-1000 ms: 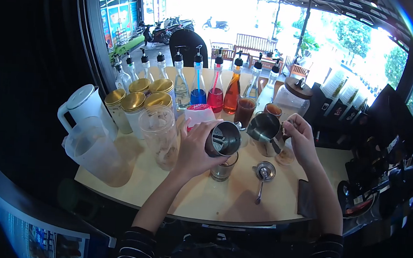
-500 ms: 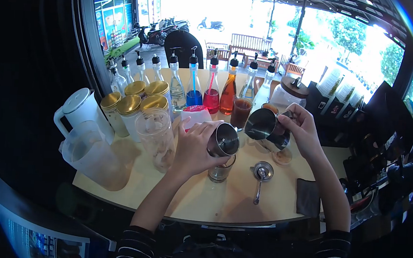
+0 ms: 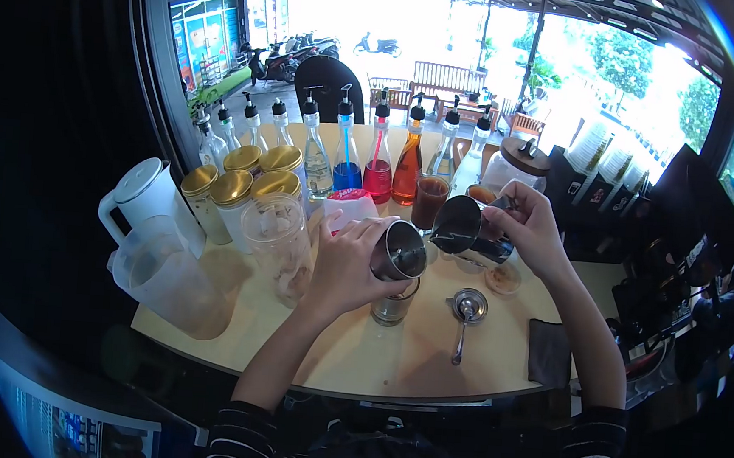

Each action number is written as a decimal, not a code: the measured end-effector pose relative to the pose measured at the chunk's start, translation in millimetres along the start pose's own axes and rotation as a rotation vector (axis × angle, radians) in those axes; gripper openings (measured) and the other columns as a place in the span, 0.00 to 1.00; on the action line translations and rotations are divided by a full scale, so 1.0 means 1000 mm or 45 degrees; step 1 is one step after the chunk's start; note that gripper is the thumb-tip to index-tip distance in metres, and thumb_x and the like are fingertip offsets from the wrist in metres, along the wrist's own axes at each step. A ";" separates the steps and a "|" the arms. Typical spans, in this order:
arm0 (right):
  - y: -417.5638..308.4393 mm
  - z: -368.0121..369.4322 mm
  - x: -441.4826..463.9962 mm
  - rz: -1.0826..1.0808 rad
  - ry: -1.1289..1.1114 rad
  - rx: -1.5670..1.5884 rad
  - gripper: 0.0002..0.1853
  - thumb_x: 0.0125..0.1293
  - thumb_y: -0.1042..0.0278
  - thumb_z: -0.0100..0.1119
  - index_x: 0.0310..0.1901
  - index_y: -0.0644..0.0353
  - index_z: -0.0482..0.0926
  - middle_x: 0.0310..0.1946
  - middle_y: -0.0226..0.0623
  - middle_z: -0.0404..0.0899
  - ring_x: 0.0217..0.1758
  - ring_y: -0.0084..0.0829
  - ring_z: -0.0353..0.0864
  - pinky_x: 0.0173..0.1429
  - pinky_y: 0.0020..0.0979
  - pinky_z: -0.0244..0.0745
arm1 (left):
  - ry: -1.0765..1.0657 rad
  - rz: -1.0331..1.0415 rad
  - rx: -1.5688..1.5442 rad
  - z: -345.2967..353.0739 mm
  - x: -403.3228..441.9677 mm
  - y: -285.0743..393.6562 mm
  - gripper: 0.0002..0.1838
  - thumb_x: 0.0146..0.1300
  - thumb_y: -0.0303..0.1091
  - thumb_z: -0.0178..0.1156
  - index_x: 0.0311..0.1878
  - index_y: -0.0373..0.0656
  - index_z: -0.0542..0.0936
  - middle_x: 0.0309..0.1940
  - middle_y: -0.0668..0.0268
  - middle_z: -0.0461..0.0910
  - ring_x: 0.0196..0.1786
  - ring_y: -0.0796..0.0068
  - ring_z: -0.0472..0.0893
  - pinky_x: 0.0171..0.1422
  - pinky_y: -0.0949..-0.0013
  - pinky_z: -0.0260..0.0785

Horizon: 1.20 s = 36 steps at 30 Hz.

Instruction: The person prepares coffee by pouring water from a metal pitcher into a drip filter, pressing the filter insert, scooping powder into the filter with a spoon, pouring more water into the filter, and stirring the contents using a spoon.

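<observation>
Where left fingers (image 3: 362, 229) curl round, a tilted metal cup (image 3: 401, 253) sits.

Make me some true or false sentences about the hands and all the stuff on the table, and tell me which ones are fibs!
1. The left hand holds a metal cup. True.
2. The right hand lies flat on the table. False: it is holding up a metal pitcher.
3. The bottle of blue liquid stands next to the bottle of red liquid. True.
4. The jar lids at the left are green. False: they are gold-coloured.
5. The spoon is in neither hand. True.
</observation>
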State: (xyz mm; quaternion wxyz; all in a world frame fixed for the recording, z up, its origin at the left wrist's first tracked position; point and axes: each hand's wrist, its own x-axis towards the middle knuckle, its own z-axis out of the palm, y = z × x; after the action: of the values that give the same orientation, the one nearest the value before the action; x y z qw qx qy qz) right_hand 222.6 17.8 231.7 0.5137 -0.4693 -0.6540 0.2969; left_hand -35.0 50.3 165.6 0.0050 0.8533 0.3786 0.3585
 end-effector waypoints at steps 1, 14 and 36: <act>-0.002 0.002 0.000 0.002 0.009 -0.007 0.08 0.63 0.76 0.61 0.33 0.63 0.70 0.25 0.22 0.71 0.28 0.06 0.69 0.30 0.14 0.67 | 0.002 0.001 -0.005 0.000 0.000 0.000 0.45 0.36 0.63 0.72 0.56 0.42 0.76 0.50 0.53 0.79 0.57 0.60 0.77 0.74 0.47 0.46; 0.005 -0.001 0.009 -0.031 0.014 -0.071 0.09 0.61 0.74 0.63 0.31 0.62 0.70 0.22 0.20 0.68 0.26 0.08 0.62 0.29 0.16 0.60 | -0.038 -0.013 0.003 -0.002 -0.004 0.002 0.45 0.38 0.60 0.71 0.60 0.45 0.74 0.50 0.60 0.80 0.56 0.64 0.79 0.74 0.47 0.43; -0.019 0.023 0.036 -0.142 -0.006 -0.167 0.12 0.59 0.73 0.64 0.29 0.66 0.69 0.23 0.30 0.75 0.27 0.11 0.69 0.29 0.18 0.66 | 0.097 -0.239 -0.761 0.032 -0.010 -0.010 0.43 0.32 0.47 0.79 0.55 0.40 0.74 0.44 0.59 0.80 0.52 0.60 0.78 0.63 0.57 0.65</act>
State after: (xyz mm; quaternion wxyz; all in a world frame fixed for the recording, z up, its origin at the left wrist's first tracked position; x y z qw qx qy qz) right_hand 193.6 46.3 255.4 0.4960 -0.4639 -0.6985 0.2255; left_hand -25.9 59.4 132.8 0.2747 0.7613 0.3335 0.4835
